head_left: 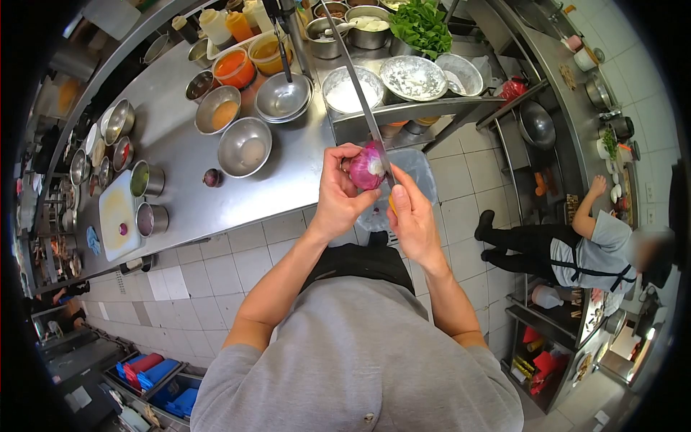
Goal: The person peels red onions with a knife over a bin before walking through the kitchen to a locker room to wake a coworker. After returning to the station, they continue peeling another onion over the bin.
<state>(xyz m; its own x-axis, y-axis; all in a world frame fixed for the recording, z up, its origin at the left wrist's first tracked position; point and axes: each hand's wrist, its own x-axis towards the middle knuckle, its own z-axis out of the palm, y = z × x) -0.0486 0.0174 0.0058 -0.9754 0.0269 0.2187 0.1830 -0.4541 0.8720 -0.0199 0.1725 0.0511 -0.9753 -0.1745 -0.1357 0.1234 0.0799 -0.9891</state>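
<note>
My left hand (340,189) is wrapped round a red onion (367,167), purple with a pale patch facing the blade. In my right hand (416,222) is a long knife (366,108), its yellow handle mostly hidden by the fingers. The blade points away from me and lies right against the onion's right side. Both hands are in the air in front of my body, over a bin (423,183) with a clear plastic liner.
A steel table (288,162) at the left bears steel bowls (245,147), a small dark onion (211,178) and a white cutting board (119,216). Flour-dusted bowls (414,78) and leafy greens (421,27) stand ahead. At right, another person (590,248) works at a counter.
</note>
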